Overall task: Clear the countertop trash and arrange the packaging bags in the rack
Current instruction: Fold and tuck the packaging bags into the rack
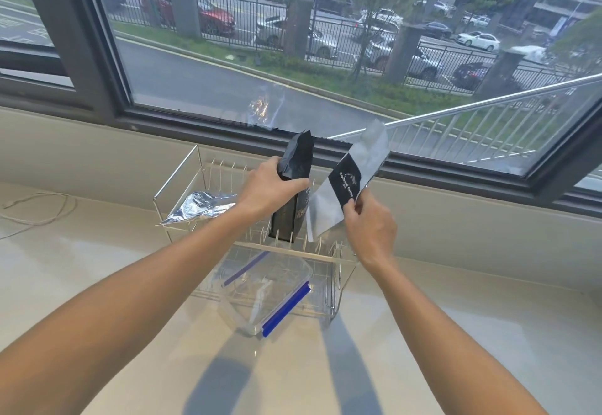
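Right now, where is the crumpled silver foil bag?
In the head view, the silver foil bag lies at the wire rack's left end, left of the black bag held by the left hand.

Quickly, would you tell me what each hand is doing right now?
Left hand: closed around the upright black bag in the rack.
Right hand: pinching the silver-and-black bag.

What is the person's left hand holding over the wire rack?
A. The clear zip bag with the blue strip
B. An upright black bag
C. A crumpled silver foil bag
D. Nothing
B: the left hand grips the upright black bag standing among the prongs of the wire rack, while the silver foil bag lies untouched at the rack's left side.
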